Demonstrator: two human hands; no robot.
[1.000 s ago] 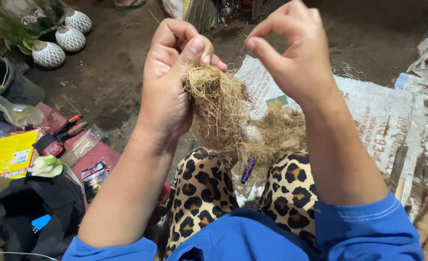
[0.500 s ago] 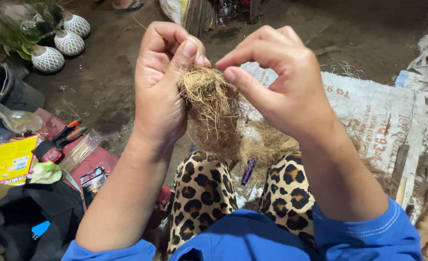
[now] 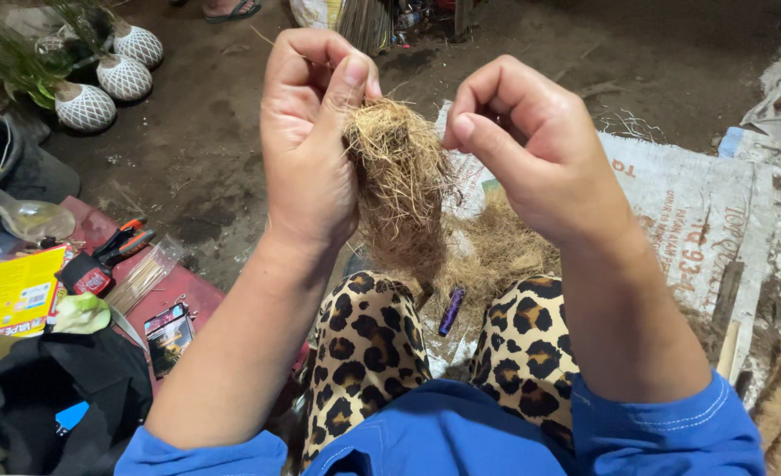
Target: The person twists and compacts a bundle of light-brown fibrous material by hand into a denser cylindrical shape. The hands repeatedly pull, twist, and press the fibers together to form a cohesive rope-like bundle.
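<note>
Down by the knees, leopard-print trousers [image 3: 368, 348] frame a small purple lighter [image 3: 451, 311] lying on loose fibre [image 3: 496, 260]. Above them the left hand [image 3: 311, 145] is clamped, thumb against fingers, on a tuft of dry coconut fibre [image 3: 399, 176] that hangs from it. The right hand [image 3: 531, 145] is curled just beside the tuft, fingertips pinched together at its top edge. Beyond lies a printed woven sack [image 3: 690, 203] on the dirt floor [image 3: 223, 132], and white netted pots [image 3: 124, 78] stand farther off.

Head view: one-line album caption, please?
Left hand grips a coconut-fibre tuft; right hand pinches its strands.
</note>
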